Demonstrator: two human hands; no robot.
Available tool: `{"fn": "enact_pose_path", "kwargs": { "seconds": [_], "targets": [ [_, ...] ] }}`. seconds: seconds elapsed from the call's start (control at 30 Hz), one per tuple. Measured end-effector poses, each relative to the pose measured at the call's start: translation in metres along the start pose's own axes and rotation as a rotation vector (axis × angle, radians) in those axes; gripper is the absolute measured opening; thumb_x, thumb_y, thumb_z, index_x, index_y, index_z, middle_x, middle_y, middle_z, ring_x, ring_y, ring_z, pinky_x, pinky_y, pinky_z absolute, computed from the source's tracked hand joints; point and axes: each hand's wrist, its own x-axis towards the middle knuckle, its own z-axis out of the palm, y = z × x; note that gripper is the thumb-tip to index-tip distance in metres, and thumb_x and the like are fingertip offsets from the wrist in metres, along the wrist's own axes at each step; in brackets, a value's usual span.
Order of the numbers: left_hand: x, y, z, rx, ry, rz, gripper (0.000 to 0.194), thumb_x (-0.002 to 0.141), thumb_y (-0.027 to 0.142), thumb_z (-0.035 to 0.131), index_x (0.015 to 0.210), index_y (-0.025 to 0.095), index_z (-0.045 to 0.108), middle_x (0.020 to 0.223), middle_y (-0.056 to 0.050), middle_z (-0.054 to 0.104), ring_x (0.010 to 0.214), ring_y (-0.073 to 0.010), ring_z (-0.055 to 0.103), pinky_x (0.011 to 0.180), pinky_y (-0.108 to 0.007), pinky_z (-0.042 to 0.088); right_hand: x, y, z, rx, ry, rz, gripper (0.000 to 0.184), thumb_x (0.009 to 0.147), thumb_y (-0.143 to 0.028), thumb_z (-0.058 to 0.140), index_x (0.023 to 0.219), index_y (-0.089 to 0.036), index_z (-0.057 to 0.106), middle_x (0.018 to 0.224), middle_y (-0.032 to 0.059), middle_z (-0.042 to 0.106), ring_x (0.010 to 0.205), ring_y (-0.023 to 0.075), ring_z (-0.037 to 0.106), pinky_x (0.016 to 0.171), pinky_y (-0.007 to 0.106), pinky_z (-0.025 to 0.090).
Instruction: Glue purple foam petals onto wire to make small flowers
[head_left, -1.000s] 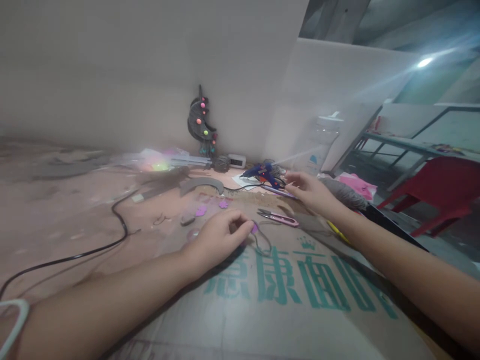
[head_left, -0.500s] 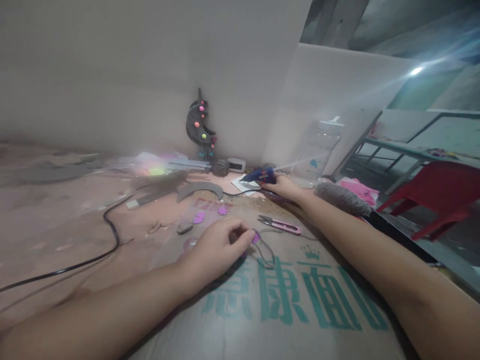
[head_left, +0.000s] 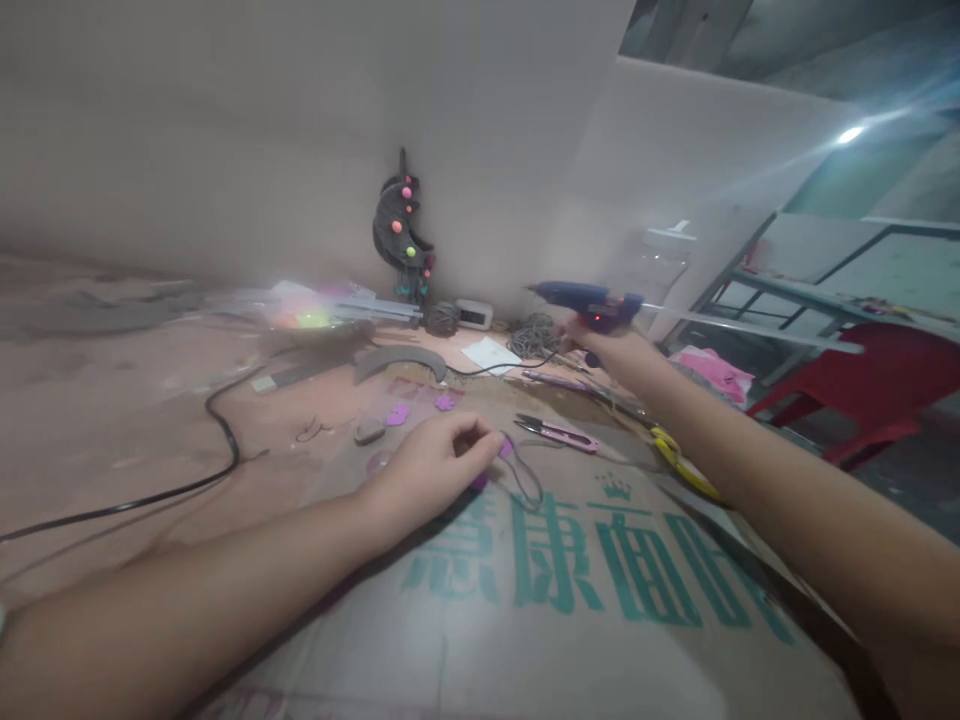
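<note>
My right hand (head_left: 600, 345) grips a blue glue gun (head_left: 581, 300), lifted above the table with its nozzle pointing left and a clear glue stick (head_left: 757, 328) sticking out behind. My left hand (head_left: 450, 460) is pinched on a small purple piece (head_left: 506, 447), mostly hidden by the fingers, from which a loop of grey yarn (head_left: 536, 490) trails onto the cardboard (head_left: 585, 660). Pink-handled thread snips (head_left: 559, 434) lie to the right of that hand. Beyond it are two purple shapes, a flower (head_left: 444, 403) and a ragged piece (head_left: 397, 413).
A decorated grey crescent (head_left: 397, 225) leans on the wall. Near it are a yarn ball (head_left: 442, 319), a small white clock-like device (head_left: 475, 315) and white paper (head_left: 491, 354). A black cord (head_left: 150, 505) crosses the left. Yellow-handled scissors (head_left: 682, 465) lie under my right arm.
My right hand reached the glue gun, took hold of it and raised it off the white paper, up and to the right. My left hand kept its pinch in nearly the same place.
</note>
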Motion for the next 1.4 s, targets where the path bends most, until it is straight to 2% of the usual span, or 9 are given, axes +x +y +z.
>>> {"fn": "enact_pose_path", "kwargs": {
  "seconds": [0.07, 0.2, 0.33, 0.47, 0.67, 0.77, 0.9, 1.13, 1.4],
  "targets": [
    [0.001, -0.002, 0.000, -0.049, 0.002, -0.015, 0.029, 0.091, 0.044, 0.052, 0.082, 0.019, 0.063, 0.072, -0.001, 0.069, 0.074, -0.0191, 0.066, 0.065, -0.027, 0.045, -0.024, -0.009, -0.011, 0.099, -0.003, -0.068, 0.026, 0.085, -0.039, 0.060, 0.101, -0.019, 0.067, 0.094, 0.0068, 0.073, 0.085, 0.0194, 0.068, 0.073, 0.029, 0.052],
    [0.003, -0.005, 0.000, -0.166, 0.022, -0.061, 0.031, 0.091, 0.049, 0.053, 0.087, 0.019, 0.061, 0.071, 0.001, 0.064, 0.064, -0.0165, 0.065, 0.059, -0.026, 0.045, -0.069, -0.016, -0.024, 0.154, -0.164, -0.143, 0.019, 0.084, -0.038, 0.064, 0.093, -0.022, 0.069, 0.085, 0.0034, 0.072, 0.079, 0.0185, 0.067, 0.074, 0.030, 0.053],
    [0.004, -0.007, -0.001, -0.165, 0.060, -0.037, 0.031, 0.091, 0.048, 0.053, 0.088, 0.019, 0.062, 0.069, 0.003, 0.059, 0.054, -0.0121, 0.057, 0.056, -0.025, 0.043, -0.103, -0.010, -0.022, 0.117, -0.303, -0.188, 0.021, 0.086, -0.042, 0.061, 0.083, -0.022, 0.067, 0.081, 0.0035, 0.070, 0.074, 0.0183, 0.065, 0.070, 0.031, 0.053],
    [0.003, -0.007, -0.002, -0.102, 0.089, -0.013, 0.029, 0.092, 0.045, 0.052, 0.088, 0.018, 0.064, 0.066, 0.002, 0.059, 0.057, -0.0125, 0.053, 0.057, -0.024, 0.043, -0.124, 0.001, -0.011, 0.036, -0.275, -0.202, 0.019, 0.085, -0.043, 0.064, 0.082, -0.025, 0.069, 0.084, 0.0030, 0.072, 0.080, 0.0229, 0.067, 0.074, 0.035, 0.054],
    [0.001, -0.003, -0.002, -0.098, 0.073, -0.011, 0.028, 0.092, 0.043, 0.052, 0.090, 0.018, 0.065, 0.072, 0.000, 0.063, 0.059, -0.0128, 0.054, 0.055, -0.024, 0.040, -0.129, 0.008, -0.001, 0.058, -0.261, -0.238, 0.020, 0.085, -0.047, 0.064, 0.086, -0.029, 0.072, 0.088, 0.0029, 0.073, 0.082, 0.0252, 0.069, 0.076, 0.039, 0.057],
    [0.001, -0.001, -0.003, -0.103, 0.060, -0.004, 0.027, 0.092, 0.042, 0.053, 0.089, 0.017, 0.064, 0.076, 0.000, 0.065, 0.062, -0.0128, 0.055, 0.057, -0.024, 0.041, -0.129, 0.010, 0.000, 0.011, -0.289, -0.196, 0.022, 0.085, -0.049, 0.063, 0.081, -0.029, 0.070, 0.082, 0.0019, 0.072, 0.075, 0.0230, 0.068, 0.069, 0.037, 0.055],
    [0.000, 0.000, -0.003, -0.021, 0.103, 0.018, 0.025, 0.091, 0.040, 0.054, 0.085, 0.018, 0.064, 0.075, 0.000, 0.064, 0.068, -0.0142, 0.057, 0.062, -0.026, 0.040, -0.131, 0.011, 0.002, 0.015, -0.341, -0.175, 0.026, 0.081, -0.051, 0.067, 0.074, -0.026, 0.066, 0.073, 0.0020, 0.069, 0.068, 0.0219, 0.064, 0.059, 0.035, 0.051],
    [0.000, -0.002, -0.003, -0.018, 0.111, 0.023, 0.026, 0.092, 0.041, 0.054, 0.084, 0.018, 0.062, 0.075, 0.001, 0.062, 0.068, -0.0139, 0.055, 0.062, -0.026, 0.039, -0.129, 0.015, 0.004, -0.105, -0.261, -0.244, 0.029, 0.081, -0.055, 0.064, 0.076, -0.027, 0.067, 0.077, 0.0039, 0.069, 0.071, 0.0243, 0.064, 0.061, 0.038, 0.049],
    [0.000, -0.003, -0.002, -0.037, 0.100, 0.014, 0.026, 0.092, 0.042, 0.053, 0.084, 0.018, 0.061, 0.074, 0.000, 0.063, 0.062, -0.0132, 0.054, 0.060, -0.026, 0.041, -0.131, 0.009, 0.006, -0.095, -0.239, -0.272, 0.031, 0.080, -0.058, 0.063, 0.075, -0.028, 0.066, 0.072, 0.0033, 0.066, 0.067, 0.0236, 0.061, 0.062, 0.037, 0.047]
  ]
}}
